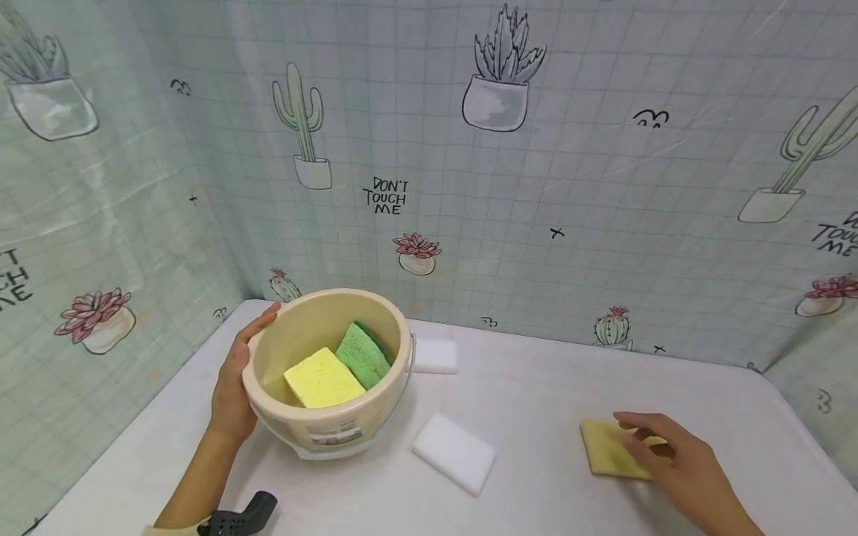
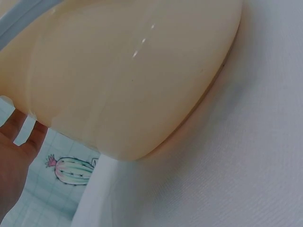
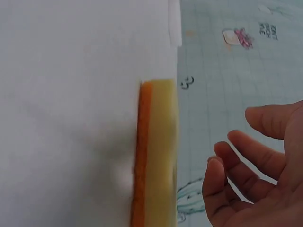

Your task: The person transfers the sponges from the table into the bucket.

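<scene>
A cream bucket (image 1: 385, 424) stands on the left of the table, its mouth tipped towards me. Inside lie a yellow sponge (image 1: 325, 380) and a green sponge (image 1: 363, 356). My left hand (image 1: 233, 387) rests against the bucket's left side, one fingertip up at the rim. In the left wrist view, extended fingers (image 2: 34, 139) touch the outer wall. On the right, a flat yellow sponge (image 1: 603, 450) with an orange underside, seen in the right wrist view, lies on the table. Just above it hovers my right hand (image 1: 690, 469), fingers loosely bent and holding nothing.
Two white sponge pads are on the white table (image 1: 523, 417): one pad (image 1: 454, 454) right of the bucket, another pad (image 1: 436, 356) partly behind it. A thin handle (image 1: 348, 450) hangs down the bucket's front. Behind the table hangs a cactus-print curtain (image 1: 496, 186).
</scene>
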### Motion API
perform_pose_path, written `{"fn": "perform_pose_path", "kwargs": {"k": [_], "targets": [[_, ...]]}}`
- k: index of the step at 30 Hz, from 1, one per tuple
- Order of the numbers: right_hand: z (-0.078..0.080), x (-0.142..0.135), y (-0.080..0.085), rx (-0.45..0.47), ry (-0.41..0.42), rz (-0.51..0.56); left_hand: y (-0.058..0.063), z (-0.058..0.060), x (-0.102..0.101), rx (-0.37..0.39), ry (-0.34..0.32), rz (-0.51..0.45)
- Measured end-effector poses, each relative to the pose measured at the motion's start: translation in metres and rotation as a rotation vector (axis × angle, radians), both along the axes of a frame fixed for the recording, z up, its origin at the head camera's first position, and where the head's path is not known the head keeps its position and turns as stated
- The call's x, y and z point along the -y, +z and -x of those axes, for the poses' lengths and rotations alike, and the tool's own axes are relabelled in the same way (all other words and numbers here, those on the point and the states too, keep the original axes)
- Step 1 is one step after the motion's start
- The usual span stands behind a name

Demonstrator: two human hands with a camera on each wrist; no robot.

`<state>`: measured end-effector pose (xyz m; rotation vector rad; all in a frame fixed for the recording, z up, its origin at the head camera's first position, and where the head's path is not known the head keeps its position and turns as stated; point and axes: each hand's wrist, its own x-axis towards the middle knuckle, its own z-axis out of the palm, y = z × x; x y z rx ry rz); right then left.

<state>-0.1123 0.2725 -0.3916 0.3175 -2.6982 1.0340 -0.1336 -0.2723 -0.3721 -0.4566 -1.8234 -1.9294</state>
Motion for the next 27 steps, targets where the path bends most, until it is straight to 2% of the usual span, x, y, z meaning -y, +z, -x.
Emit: {"fn": "perform_pose_path", "kwargs": {"k": [4,8,11,15,18,24,27], "targets": [[-0.001,-0.018,-0.003,0.073,-0.063,-0.058,0.000,0.000,0.000,0.003,0.008,-0.010],[-0.001,-0.033,-0.004,0.262,-0.158,-0.106,0.001,0.000,-0.002,0.014,0.024,-0.012],[0.003,-0.043,-0.005,0.344,-0.172,-0.127,0.002,-0.002,-0.003,0.026,0.043,-0.016],[0.006,-0.053,-0.010,0.267,-0.136,-0.162,0.003,-0.005,-0.004,0.041,0.052,-0.027],[0.005,-0.063,-0.014,0.223,-0.123,-0.145,0.002,-0.004,-0.004,0.043,0.047,-0.030],[0.004,-0.076,-0.022,0.338,-0.111,-0.089,0.003,-0.003,-0.004,0.033,0.036,-0.030],[0.004,-0.078,-0.028,0.376,-0.076,-0.070,0.003,-0.003,-0.004,0.023,0.020,-0.023]]}}
